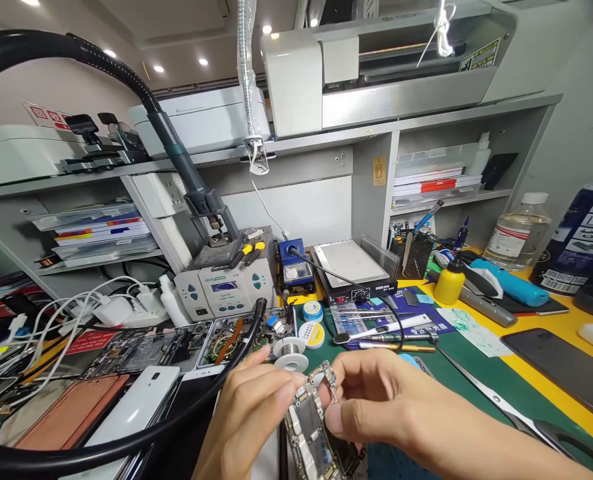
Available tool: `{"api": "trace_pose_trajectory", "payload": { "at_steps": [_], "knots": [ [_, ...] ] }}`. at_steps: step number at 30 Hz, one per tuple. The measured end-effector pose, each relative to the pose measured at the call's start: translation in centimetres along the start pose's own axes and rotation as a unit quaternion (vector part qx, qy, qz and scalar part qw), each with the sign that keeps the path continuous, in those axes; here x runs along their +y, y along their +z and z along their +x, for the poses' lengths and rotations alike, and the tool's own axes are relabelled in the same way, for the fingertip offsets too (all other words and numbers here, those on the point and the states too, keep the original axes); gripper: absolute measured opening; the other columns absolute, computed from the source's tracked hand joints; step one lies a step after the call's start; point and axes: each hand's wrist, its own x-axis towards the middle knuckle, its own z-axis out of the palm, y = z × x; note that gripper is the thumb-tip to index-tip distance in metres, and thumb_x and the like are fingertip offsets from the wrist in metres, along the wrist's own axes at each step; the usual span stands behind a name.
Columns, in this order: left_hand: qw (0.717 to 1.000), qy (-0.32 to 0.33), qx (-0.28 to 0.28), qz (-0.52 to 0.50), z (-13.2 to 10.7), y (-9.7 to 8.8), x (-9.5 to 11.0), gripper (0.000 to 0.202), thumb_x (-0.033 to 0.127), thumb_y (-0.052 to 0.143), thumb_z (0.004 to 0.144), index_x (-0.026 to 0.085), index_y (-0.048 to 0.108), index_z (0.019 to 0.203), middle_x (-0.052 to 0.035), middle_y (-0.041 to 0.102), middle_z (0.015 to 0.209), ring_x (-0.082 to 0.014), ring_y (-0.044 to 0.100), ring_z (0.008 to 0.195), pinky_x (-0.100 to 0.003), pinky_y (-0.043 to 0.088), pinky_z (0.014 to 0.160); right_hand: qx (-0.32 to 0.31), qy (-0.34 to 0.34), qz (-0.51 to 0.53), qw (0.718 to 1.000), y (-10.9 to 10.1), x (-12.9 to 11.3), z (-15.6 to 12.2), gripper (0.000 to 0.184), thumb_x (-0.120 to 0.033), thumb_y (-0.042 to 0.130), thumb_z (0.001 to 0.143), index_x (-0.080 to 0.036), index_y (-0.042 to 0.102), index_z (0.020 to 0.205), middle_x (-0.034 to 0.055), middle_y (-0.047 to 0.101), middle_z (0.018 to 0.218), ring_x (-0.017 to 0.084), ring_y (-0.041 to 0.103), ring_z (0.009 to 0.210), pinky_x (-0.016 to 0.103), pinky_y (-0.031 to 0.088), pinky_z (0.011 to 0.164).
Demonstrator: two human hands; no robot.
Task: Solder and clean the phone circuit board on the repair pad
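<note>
a worker grasps a small circuit board between two bare hands at a crowded bench, low in the middle of the view, its face tilted up toward the camera, apparently so its tiny parts can be seen close. the left hand has its fingers drawn together along the board's left edge, seemingly to steady it, though part of that hold is hidden. the right hand pinches the opposite side, thumb laid on the near face and forefinger curled behind the upper end, a light grasp that suggests fine control. whether the board's lower end rests on anything cannot be told.

just beyond the fingertips sits a spool of wire, with a yellow tin near it, likely placed for easy reach. a white brush lies across the far part of the green mat. at right, long scissors point away, dark handles toward the worker, perhaps for quick pick-up. yellow-handled pliers rest atop a control box, presumably saving bench space, while a black hose sweeps around the left.
</note>
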Motion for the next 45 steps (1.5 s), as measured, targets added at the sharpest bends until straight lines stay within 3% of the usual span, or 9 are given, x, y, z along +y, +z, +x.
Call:
{"api": "trace_pose_trajectory", "payload": {
  "at_steps": [9,16,23,29,35,45],
  "knots": [
    [1.000,-0.003,0.007,-0.008,-0.2,0.3,0.0,0.046,0.033,0.048,0.101,0.030,0.043,0.147,-0.0081,0.068,0.117,-0.0260,0.061,0.119,-0.054,0.051,0.107,0.002,-0.002,-0.009,1.000,-0.1,0.1,0.0,0.017,-0.023,0.068,0.082,-0.018,0.053,0.075,-0.0037,0.046,0.072,0.012,0.034,0.067,0.025,0.029,0.063],
    [1.000,0.006,-0.013,-0.001,-0.3,0.0,-0.3,0.047,0.028,0.041,0.102,0.031,0.039,0.149,-0.0083,0.065,0.121,-0.0251,0.059,0.122,-0.053,0.048,0.111,0.013,0.018,-0.015,1.000,0.0,-0.1,-0.1,0.010,-0.017,0.064,0.072,-0.018,0.055,0.075,-0.0038,0.049,0.071,0.011,0.039,0.066,0.023,0.034,0.063],
    [0.999,-0.017,-0.028,0.000,0.4,-0.2,-0.3,0.061,0.039,0.060,0.090,0.038,0.038,0.146,-0.0049,0.070,0.114,-0.0295,0.071,0.102,-0.058,0.051,0.108,0.024,0.028,-0.018,0.999,-0.1,-0.7,0.0,0.008,-0.015,0.061,0.067,-0.018,0.054,0.069,-0.0047,0.048,0.066,0.011,0.040,0.064,0.024,0.038,0.064],
    [0.999,-0.021,-0.048,0.003,0.5,-0.2,-0.5,0.067,0.033,0.063,0.087,0.039,0.034,0.147,-0.0041,0.072,0.115,-0.0305,0.071,0.105,-0.058,0.049,0.111,0.023,0.022,-0.017,0.999,-0.2,-0.6,-0.1,0.007,-0.015,0.060,0.068,-0.018,0.054,0.070,-0.0044,0.049,0.066,0.011,0.041,0.064,0.024,0.038,0.065],
    [0.999,-0.003,-0.035,0.007,0.6,0.1,-0.7,0.058,0.030,0.059,0.092,0.030,0.037,0.146,-0.0073,0.069,0.117,-0.0278,0.069,0.108,-0.057,0.049,0.110,0.030,0.026,-0.020,0.999,-0.3,-0.5,-0.2,0.009,-0.016,0.063,0.069,-0.017,0.055,0.070,-0.0039,0.050,0.067,0.011,0.042,0.064,0.025,0.038,0.065],
    [1.000,-0.003,0.008,0.007,0.9,0.9,-0.6,0.057,0.024,0.053,0.095,0.031,0.033,0.148,-0.0068,0.065,0.116,-0.0248,0.063,0.105,-0.057,0.049,0.107,0.029,0.022,-0.007,0.999,-0.4,-0.1,0.0,0.006,-0.014,0.063,0.069,-0.017,0.059,0.072,-0.0027,0.053,0.069,0.012,0.046,0.066,0.026,0.043,0.066]
  ]
}}
